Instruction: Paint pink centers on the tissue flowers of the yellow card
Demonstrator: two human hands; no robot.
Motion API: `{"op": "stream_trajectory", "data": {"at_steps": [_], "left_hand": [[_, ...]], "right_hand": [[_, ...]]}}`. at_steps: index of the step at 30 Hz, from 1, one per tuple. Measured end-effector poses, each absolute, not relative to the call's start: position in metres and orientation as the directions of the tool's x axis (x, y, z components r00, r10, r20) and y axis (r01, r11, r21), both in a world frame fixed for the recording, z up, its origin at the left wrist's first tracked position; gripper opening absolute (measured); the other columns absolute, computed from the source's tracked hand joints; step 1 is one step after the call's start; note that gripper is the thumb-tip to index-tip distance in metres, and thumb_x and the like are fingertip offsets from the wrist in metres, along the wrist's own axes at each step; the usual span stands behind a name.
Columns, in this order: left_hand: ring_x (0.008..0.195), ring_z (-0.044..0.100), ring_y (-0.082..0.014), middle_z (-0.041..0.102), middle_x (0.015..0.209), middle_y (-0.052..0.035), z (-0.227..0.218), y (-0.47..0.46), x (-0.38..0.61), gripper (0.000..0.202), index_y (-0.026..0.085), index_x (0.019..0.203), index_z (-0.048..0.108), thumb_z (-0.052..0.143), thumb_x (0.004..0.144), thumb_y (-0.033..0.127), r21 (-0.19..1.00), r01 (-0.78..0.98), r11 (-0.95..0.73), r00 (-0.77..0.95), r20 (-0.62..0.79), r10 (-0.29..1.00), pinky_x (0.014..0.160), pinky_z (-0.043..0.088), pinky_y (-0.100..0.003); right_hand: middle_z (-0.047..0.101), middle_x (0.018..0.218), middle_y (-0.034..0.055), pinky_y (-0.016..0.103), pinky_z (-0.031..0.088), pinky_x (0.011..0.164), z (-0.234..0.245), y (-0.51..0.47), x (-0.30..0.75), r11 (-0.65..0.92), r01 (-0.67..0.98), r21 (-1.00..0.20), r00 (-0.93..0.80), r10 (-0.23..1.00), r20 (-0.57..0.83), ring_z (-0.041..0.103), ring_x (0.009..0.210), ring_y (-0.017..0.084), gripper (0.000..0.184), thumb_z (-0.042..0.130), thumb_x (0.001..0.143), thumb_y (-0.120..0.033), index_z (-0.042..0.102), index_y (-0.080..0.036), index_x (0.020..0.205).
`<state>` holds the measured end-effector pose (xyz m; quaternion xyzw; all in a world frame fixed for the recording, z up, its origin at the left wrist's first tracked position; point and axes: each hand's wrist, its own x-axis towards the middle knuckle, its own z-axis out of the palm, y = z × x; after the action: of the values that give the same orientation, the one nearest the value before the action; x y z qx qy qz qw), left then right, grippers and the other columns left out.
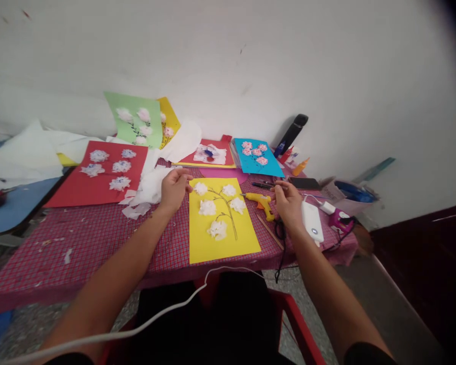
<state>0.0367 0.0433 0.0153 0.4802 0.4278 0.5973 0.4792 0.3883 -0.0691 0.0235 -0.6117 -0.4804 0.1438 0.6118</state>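
A yellow sheet of paper (209,248) lies in front of me, with a drawn branch and several white crumpled-tissue flowers (207,207) on it. My left hand (174,190) is at its upper left corner, fingers loosely bent and apart, holding nothing I can see. To the right of the sheet, my right hand (288,202) has its fingertips pinched on a thin dark pen, partly covered by the fingers. Other dark pens (261,186) lie just left of those fingertips. A yellow glue gun (262,203) rests between the sheet and my right hand, its nozzle over the sheet's edge.
Red (74,187), green (116,109) and blue (247,165) flower sheets stand or lie around. White tissue (152,185) is heaped at left. A black bottle (293,133), phone (304,183), white power bank (312,222) and purple power strip (341,219) are at right. A white cable (167,309) crosses my lap.
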Motion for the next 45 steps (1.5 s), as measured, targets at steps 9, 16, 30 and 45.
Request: {"op": "stream_trajectory", "data": {"at_steps": [9,16,30,45], "left_hand": [[0.031,0.032,-0.0074,0.041,0.044,0.0134,0.030,0.036,0.037,0.024,0.020,0.100,0.062,0.069,0.090,0.041,0.947,-0.310,-0.085,-0.085,0.061,0.994,0.034,0.025,-0.021],[0.031,0.029,-0.0084,0.038,0.043,0.0131,0.032,0.035,0.037,0.021,0.022,0.095,0.060,0.067,0.092,0.041,0.941,-0.330,-0.077,-0.070,0.058,0.996,0.035,0.024,-0.023],[0.067,0.060,-0.0145,0.069,0.084,-0.0035,0.037,-0.001,0.045,0.046,0.018,0.099,0.071,0.045,0.104,0.056,0.873,0.144,-0.467,0.611,0.293,0.736,0.064,0.047,-0.028],[0.062,0.046,-0.0149,0.048,0.066,0.0014,0.057,-0.012,0.061,0.041,0.022,0.072,0.044,0.038,0.105,0.047,0.728,0.266,-0.631,0.692,0.312,0.651,0.063,0.034,-0.031]], "right_hand": [[0.068,0.083,0.0011,0.031,0.052,0.066,0.012,-0.081,0.375,0.217,0.542,-0.812,0.573,0.611,0.546,0.063,0.070,0.017,0.023,0.071,0.088,-0.041,0.066,-0.020,0.098],[0.078,0.099,0.0093,0.036,0.060,0.072,0.020,-0.095,0.346,0.203,0.423,-0.883,0.535,0.730,0.425,0.073,0.081,0.022,0.034,0.071,0.087,-0.042,0.076,-0.019,0.111],[0.071,0.064,-0.0014,0.022,0.043,0.042,0.078,-0.069,0.257,0.292,0.017,-0.956,0.201,0.936,0.289,0.056,0.044,0.010,0.036,0.076,0.088,-0.056,0.065,-0.022,0.086],[0.057,0.050,-0.0059,0.021,0.032,0.034,0.064,-0.052,0.246,0.220,-0.149,-0.964,0.410,0.901,0.143,0.046,0.036,0.009,0.022,0.071,0.084,-0.038,0.061,-0.021,0.074]]}}
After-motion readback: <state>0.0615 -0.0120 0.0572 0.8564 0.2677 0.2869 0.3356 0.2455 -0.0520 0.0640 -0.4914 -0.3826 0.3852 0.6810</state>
